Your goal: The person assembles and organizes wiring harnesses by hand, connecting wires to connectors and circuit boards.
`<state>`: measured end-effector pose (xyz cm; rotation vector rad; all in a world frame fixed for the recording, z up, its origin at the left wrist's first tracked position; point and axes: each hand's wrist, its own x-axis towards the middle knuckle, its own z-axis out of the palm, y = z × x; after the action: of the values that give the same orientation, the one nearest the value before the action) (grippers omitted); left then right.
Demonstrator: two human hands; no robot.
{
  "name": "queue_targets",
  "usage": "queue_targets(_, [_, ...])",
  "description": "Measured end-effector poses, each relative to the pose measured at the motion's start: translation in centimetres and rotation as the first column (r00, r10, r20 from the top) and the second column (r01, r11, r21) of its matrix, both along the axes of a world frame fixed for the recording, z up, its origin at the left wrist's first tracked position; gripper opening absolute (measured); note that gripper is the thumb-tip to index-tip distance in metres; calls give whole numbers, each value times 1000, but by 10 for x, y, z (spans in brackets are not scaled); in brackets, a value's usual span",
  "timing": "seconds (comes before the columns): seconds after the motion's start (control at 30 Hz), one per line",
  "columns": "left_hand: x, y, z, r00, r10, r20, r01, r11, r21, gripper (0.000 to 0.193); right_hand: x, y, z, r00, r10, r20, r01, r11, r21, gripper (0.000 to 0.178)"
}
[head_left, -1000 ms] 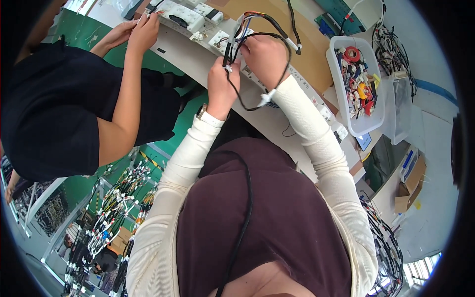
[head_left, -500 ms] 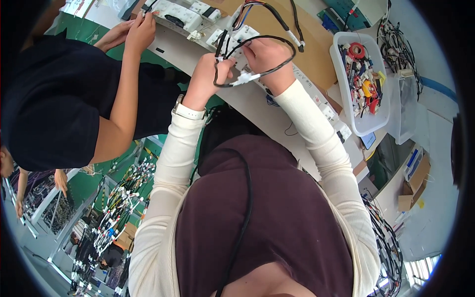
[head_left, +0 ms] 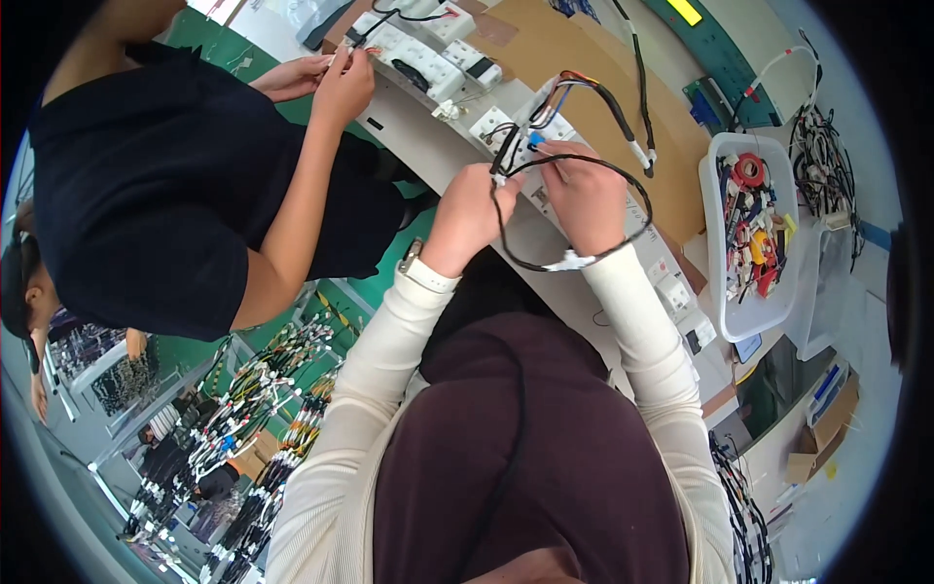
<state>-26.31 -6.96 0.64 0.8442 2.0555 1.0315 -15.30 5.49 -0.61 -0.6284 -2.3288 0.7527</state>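
Note:
A wire harness (head_left: 611,94) in black sleeving, with coloured wires showing at one bend, runs over the bench and loops round in front of my hands. White tape (head_left: 569,261) wraps the near side of the loop. My left hand (head_left: 469,216) is closed on the black sleeved part of it. At the fingertips of my right hand (head_left: 590,200) shows a small blue connector (head_left: 535,141), pinched beside a white fixture block (head_left: 493,128). The loop passes over the back of my right hand. My fingers partly hide the connector.
More white fixture blocks (head_left: 423,60) line the bench edge. To the right stands a clear bin (head_left: 715,243) of mixed connectors and tape rolls. A co-worker in a dark shirt (head_left: 146,214) handles wires close on my left. Cable bundles (head_left: 827,165) hang at the far right.
The whole view has shifted, so bench and hands sit lower and further right. The blue connector now shows at my right fingertips. Both hands stay at the harness.

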Motion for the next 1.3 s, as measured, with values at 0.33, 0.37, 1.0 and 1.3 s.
queue_targets(0.33, [-38, 10, 10, 951, -150, 269, 211, 953, -217, 32, -36, 28, 20, 939, -4, 345, -4, 1000, 24, 3])
queue_targets(0.37, [-37, 10, 11, 943, -165, 288, 224, 957, -186, 30, -37, 33, 22, 955, 33, 296, -56, 996, 68, 4])
queue_targets(1.0, [1, 9, -19, 931, 290, 221, -271, 956, -114, 53, -13, 63, -29, 978, 198, -67, -200, 799, -568, 43])
queue_targets(1.3, [-5, -37, 6, 864, 99, 493, -45, 992, -120, 58, 49, -16, -8, 997, -71, 15, 72, 994, -88, 38])
